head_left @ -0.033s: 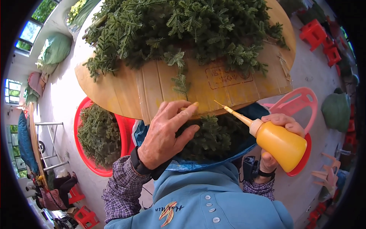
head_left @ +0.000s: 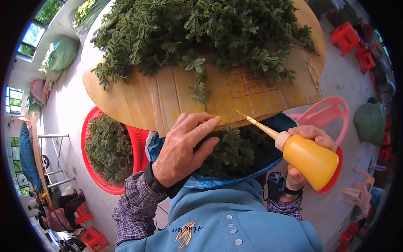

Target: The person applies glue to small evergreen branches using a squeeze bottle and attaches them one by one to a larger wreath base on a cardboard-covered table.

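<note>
My left hand (head_left: 180, 147) lies at the near edge of a cardboard sheet (head_left: 176, 96), its thumb apart from the index finger. Yellow colour marks the index fingertip. Just beyond the fingers is a small fir sprig (head_left: 200, 93), its thin stem reaching down to them. My right hand (head_left: 308, 136) is wrapped around a yellow squeeze bottle (head_left: 310, 161) with a long narrow nozzle. That bottle is tilted, with its fine tip over the cardboard edge, right of my left fingertips. A big heap of fir branches (head_left: 189, 33) covers the far part of the cardboard.
Beneath the cardboard is a round wooden tabletop (head_left: 113, 101). A blue bag (head_left: 252, 171) of fir greenery opens at my lap. More greenery fills a red basket (head_left: 86, 153) at left. A pink chair (head_left: 346, 115) stands at right, red stools (head_left: 345, 37) farther off. Another person (head_left: 58, 214) sits far left.
</note>
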Demonstrator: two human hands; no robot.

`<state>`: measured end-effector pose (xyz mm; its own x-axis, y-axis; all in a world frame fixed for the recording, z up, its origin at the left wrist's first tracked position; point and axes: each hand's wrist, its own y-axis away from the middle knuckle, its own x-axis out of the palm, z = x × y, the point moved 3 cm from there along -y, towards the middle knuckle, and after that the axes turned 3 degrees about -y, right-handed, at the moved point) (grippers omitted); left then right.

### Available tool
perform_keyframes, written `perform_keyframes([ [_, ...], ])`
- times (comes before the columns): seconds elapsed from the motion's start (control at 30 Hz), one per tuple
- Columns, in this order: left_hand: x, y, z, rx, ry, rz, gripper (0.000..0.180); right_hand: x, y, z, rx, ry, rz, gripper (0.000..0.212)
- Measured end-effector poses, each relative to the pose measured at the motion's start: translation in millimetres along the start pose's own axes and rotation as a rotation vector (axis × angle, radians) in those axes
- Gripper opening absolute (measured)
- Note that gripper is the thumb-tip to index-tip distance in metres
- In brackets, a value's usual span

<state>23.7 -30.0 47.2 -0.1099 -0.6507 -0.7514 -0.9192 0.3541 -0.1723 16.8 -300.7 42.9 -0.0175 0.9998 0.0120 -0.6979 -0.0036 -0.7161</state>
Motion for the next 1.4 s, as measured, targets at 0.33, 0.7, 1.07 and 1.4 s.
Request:
perform_keyframes([
  [0.33,11.5,-16.5,25.8,0.012,-0.131,-0.209,0.030,13.4,-5.1,3.3,-0.059,-0.014,0.017,0.078],
  [0.7,24.4,-30.3,29.5,0.003,-0.124,-0.322,0.042,34.2,-16.7,5.8,-0.126,-0.096,0.063,0.070],
  [1.07,33.3,-30.4,29.8,-0.101,-0.080,-0.392,0.060,62.7,-13.9,3.5,-0.021,-0.009,0.125,0.066],
  [1.4,35.9,-28.5,31.2,-0.098,-0.071,-0.425,0.073,76.9,-10.8,-15.0,-0.095,0.137,0.163,0.069],
])
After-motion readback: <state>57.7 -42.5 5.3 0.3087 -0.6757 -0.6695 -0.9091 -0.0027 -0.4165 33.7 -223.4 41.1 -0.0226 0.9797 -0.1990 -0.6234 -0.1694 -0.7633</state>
